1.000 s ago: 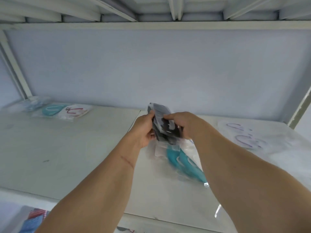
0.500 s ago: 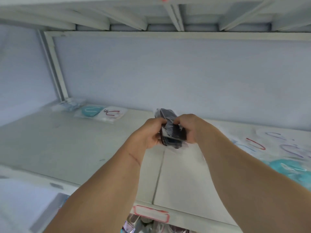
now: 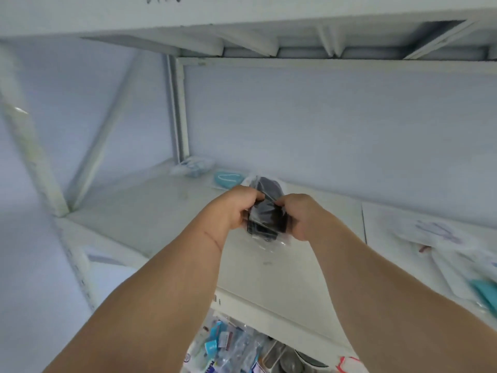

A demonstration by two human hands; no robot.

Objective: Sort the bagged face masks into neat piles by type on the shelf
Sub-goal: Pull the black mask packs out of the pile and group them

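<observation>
No writing is readable. At center, the left hand (image 3: 233,208) and right hand (image 3: 301,217) both grasp crinkled clear bags of black masks (image 3: 265,211) above the smooth white shelf (image 3: 150,219).

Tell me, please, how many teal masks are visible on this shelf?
2: one teal mask lies at the back beyond the hands, another at the right edge, partly cut off. More may be hidden.
</observation>
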